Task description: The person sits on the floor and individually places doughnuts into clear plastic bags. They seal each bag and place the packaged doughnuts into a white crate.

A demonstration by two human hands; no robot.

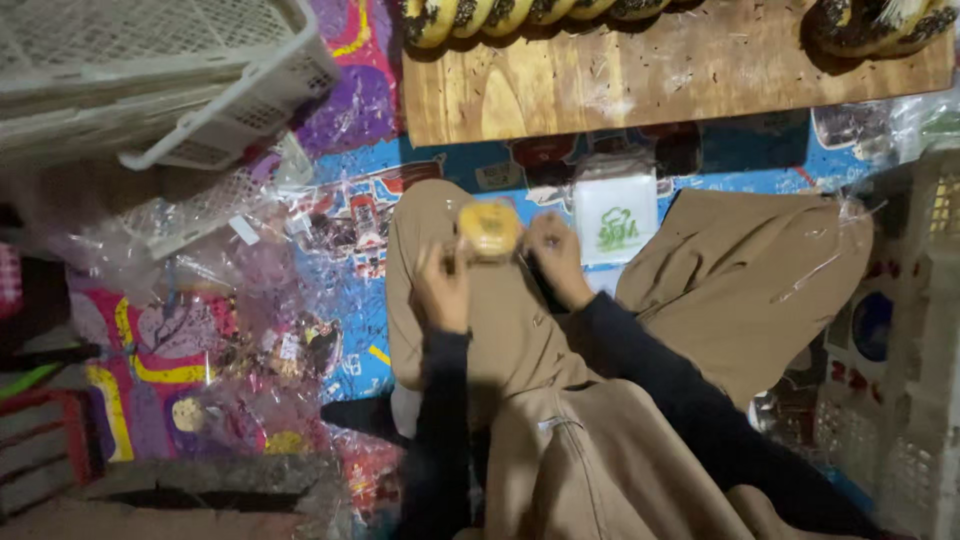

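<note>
We hold one round yellow pastry between both hands, fingers closed on it; more pastries wait along the wooden board's far edge.

Dim, soft-focus, motion-blurred, shadowed lower edge

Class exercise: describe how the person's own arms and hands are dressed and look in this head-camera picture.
Both arms wear long, dark, close-fitting sleeves reaching the wrists. The left hand and right hand are bare, with no gloves; no rings or watch can be made out in the blurred picture.
</note>
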